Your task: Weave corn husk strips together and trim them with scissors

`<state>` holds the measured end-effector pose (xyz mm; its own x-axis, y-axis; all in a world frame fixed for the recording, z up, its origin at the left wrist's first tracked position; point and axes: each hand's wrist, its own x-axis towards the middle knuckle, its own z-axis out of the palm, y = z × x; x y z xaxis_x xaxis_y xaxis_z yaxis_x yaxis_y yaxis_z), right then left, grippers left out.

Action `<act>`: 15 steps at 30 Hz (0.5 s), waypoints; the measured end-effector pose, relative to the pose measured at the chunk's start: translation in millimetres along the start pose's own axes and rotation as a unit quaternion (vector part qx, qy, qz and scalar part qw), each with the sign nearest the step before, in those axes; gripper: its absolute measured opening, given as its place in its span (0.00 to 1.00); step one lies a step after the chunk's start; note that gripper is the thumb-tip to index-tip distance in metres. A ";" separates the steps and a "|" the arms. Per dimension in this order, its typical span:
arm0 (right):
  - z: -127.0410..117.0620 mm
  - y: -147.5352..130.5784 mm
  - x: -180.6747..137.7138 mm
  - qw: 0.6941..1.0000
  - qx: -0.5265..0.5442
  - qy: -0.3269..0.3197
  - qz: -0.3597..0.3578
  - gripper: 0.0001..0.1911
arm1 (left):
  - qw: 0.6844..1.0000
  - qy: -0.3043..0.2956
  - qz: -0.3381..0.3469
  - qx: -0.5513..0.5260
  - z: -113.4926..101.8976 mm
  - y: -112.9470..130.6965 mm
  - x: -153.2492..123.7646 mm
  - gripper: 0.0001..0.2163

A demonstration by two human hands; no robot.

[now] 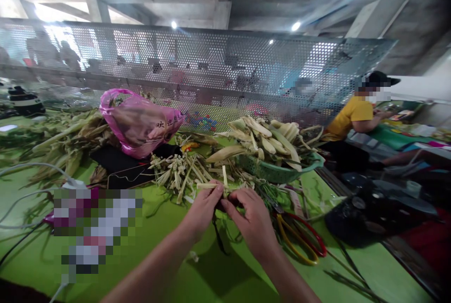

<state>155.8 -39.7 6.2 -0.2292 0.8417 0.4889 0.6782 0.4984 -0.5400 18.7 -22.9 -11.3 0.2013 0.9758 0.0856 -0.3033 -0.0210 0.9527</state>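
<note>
Two bare hands, approx. ctr of view, held just above green table (155,228). L hand (201,210): thumb + fingertips pinched together on horiz. pale strip (206,185), free end poking out to L. R hand (251,218): fingers curled, thumb extended twd. L hand, near base of upright pale strip (225,176) standing betw. the hands; contact pt. partly hidden, can't tell if firm hold. Thin dark strip (220,237) hangs below them.

Just beyond hands, slightly L: loose pile of cut pale pcs. (172,171). Behind pile: pink plastic bag (141,127) w/ dark printed chars. Beyond R hand: green basket (268,172), heaped w/ dry husks (269,138). Scissors (282,232), red + yellow loops, on table just beside R wrist. More dry leaves (73,138), far L. Pixelated item (109,228), front L, details n/a. Black bag-like item (373,213) at table's R edge. Bkgd.: perforated metal screen (211,66). Far R: co-worker (354,115), yellow top, dark cap, at another table.
</note>
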 end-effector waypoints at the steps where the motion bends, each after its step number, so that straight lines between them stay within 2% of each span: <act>1: 2.2 1.2 0.2 1.000 0.003 -0.001 0.002 0.12 | 1.000 -0.002 0.000 0.000 0.4 -0.1 -0.3 0.14; 4: 5.6 6.5 1.2 1.000 0.021 -0.008 -0.001 0.11 | 0.999 0.005 -0.021 -0.032 1.9 -1.4 -0.4 0.15; 9: 5.0 9.5 2.2 0.999 0.038 -0.011 -0.014 0.11 | 0.984 0.051 -0.080 -0.151 3.3 -1.3 1.8 0.18; 15: 1.9 14.7 1.5 0.998 0.058 -0.001 -0.012 0.10 | 0.979 0.038 -0.099 -0.177 -0.6 2.2 2.6 0.17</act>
<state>164.1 -30.7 -2.2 -0.2451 0.8299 0.5012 0.5872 0.5384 -0.6044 17.9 -20.2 -9.1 0.2219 0.9671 -0.1246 -0.5715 0.2325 0.7870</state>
